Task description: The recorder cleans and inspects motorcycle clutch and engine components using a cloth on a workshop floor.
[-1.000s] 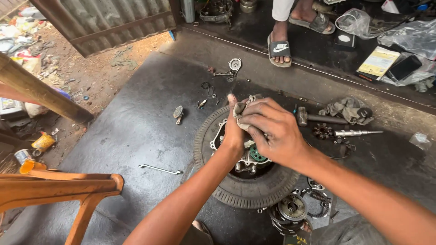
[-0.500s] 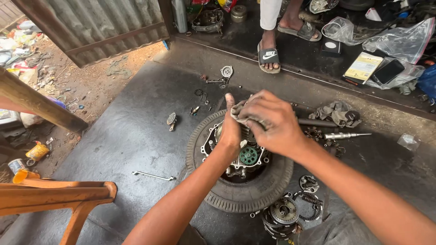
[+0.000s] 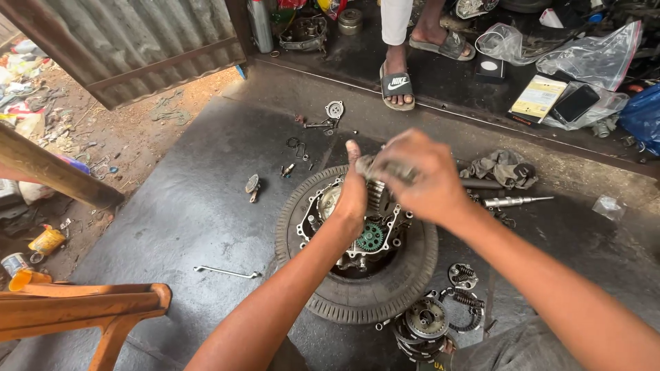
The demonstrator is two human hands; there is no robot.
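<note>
Soft even daylight, motion-blurred hands (image 3: 412, 175)

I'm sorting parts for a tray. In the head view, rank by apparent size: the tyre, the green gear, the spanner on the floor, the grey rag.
1. tyre, largest by far.
2. grey rag and spanner: similar span, the rag bulkier; not ranked.
3. green gear, smallest.

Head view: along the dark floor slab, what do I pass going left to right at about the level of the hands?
Wrench → small metal part → tyre holding the engine case → grey rag → clear plastic scrap.
</note>
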